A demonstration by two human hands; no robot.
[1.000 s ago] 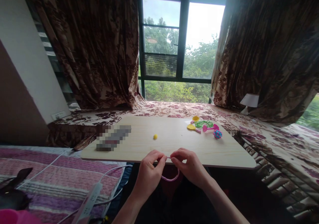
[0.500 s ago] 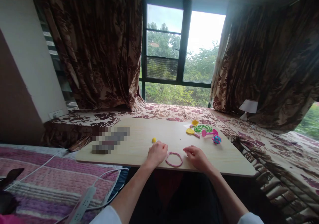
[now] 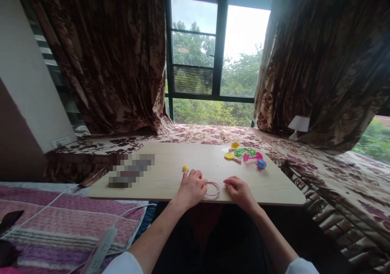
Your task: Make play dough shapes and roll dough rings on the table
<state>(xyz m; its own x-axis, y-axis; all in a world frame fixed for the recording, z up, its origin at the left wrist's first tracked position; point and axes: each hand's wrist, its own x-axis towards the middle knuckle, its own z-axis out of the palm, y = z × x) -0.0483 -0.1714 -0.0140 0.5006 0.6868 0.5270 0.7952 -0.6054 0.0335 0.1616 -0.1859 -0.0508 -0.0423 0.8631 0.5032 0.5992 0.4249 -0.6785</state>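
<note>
A thin pink ring lies on the light wooden table near its front edge, between my hands. My left hand is over the tabletop with its fingers spread, covering the ring's left side; whether it touches the ring I cannot tell. Just beyond its fingertips sits a small yellow ball. To the right of the ring, apart from it, my right hand rests at the table edge. Its fingers are loosely bent, and nothing shows in them.
On the table, back right, are two yellow spoon-like pieces, a green beaded string, a pink dumbbell-shaped toy and a blue-pink knobbly ball. A blurred-out object is at left. A power strip lies below left.
The pink ring, held by both hands at the table edge before, was set down on the tabletop and let go. My left hand has since spread its fingers toward the yellow ball.
</note>
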